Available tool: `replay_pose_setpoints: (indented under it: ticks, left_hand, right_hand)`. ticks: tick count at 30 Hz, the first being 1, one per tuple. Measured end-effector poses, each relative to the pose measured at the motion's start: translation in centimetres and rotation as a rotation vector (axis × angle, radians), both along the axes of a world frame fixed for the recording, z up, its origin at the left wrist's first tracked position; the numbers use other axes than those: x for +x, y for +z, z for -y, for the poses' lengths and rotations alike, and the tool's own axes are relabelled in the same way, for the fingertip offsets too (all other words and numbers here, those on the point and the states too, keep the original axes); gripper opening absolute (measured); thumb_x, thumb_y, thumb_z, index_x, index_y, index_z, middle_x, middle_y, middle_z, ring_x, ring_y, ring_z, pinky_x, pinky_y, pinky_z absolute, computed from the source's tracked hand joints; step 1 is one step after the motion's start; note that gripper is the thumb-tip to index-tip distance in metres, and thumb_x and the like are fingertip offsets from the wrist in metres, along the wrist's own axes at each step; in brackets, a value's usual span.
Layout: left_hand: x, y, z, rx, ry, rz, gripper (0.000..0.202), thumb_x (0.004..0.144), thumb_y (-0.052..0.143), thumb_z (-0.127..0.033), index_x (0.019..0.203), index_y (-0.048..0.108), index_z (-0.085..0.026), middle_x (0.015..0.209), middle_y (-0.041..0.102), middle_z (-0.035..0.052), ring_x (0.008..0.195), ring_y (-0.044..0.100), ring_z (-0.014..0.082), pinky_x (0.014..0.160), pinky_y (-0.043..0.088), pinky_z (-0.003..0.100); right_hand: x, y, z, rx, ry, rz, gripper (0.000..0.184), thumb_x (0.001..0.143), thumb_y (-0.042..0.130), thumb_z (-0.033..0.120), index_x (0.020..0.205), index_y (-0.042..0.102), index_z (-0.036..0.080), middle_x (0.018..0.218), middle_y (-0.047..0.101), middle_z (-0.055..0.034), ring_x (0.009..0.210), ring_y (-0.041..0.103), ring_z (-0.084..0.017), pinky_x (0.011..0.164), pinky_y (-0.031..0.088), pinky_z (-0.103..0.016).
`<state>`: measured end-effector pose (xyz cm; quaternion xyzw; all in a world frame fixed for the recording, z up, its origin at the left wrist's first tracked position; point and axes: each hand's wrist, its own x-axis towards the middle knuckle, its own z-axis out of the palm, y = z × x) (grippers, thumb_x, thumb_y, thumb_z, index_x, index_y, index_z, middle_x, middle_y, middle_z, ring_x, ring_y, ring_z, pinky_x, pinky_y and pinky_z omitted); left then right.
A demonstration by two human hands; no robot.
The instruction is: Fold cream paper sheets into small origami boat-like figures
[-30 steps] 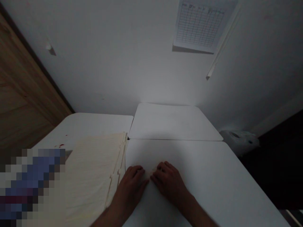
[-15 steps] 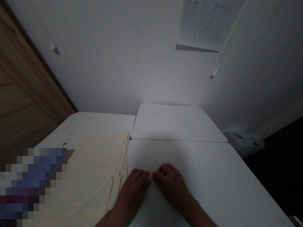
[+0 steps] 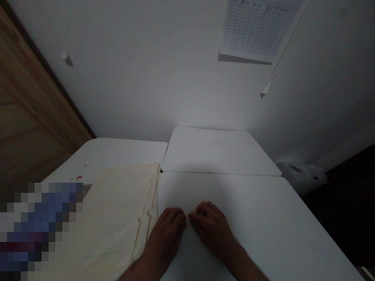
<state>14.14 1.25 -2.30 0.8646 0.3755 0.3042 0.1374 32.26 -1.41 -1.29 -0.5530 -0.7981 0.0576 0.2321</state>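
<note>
My left hand and my right hand rest side by side on a white table, fingers curled and fingertips nearly meeting. A pale fold of paper or similar may lie under the fingertips, though white on white makes it hard to tell. Just left of my left hand lies a stack of cream manila folders with stepped tabs along its right edge. My left hand touches or nearly touches those tabs. My right hand is farther from the stack.
A second white table and a third adjoin at the back, with red spots on the left one. A pixelated patch covers the lower left. A wooden door, a wall-mounted paper chart and a white plastic bag surround them.
The view has shifted slightly, so the wall chart sits farther right and higher. My hands have drawn slightly closer together, with fingertips near the same spot.
</note>
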Motion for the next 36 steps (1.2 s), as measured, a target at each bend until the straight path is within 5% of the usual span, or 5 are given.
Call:
replay_pose_setpoints:
  ticks: [16,27,36]
  left_hand:
    - [-0.6,-0.5,0.4,0.061,-0.083,0.095,0.019,0.091,0.04,-0.01,0.088,0.057,-0.019,0.076,0.06,0.002,0.07,0.058,0.0165,0.063,0.052,0.027]
    - [-0.8,0.4,0.8,0.096,-0.216,-0.134,0.03,0.077,0.042,0.007,0.09,0.056,-0.016,0.086,0.062,0.0055,0.082,0.059,0.0209,0.072,0.055,0.034]
    - [-1.2,-0.5,2.1,0.368,-0.153,-0.309,0.049,0.067,0.037,0.009,0.106,0.058,-0.011,0.099,0.07,0.0105,0.089,0.066,0.0227,0.079,0.057,0.036]
  right_hand:
    - [0.0,0.2,0.1,-0.008,-0.01,-0.027,0.013,0.092,0.054,0.022,0.09,0.066,0.024,0.085,0.057,-0.0027,0.083,0.051,-0.016,0.077,0.042,-0.028]
    - [-0.1,-0.2,0.0,-0.024,-0.003,-0.072,0.012,0.091,0.055,0.018,0.086,0.065,0.022,0.084,0.056,-0.0025,0.084,0.051,-0.016,0.078,0.043,-0.027]
    - [-0.2,0.0,0.1,-0.008,0.063,0.006,0.021,0.089,0.057,0.015,0.105,0.064,0.026,0.087,0.057,-0.0028,0.083,0.051,-0.015,0.076,0.043,-0.026]
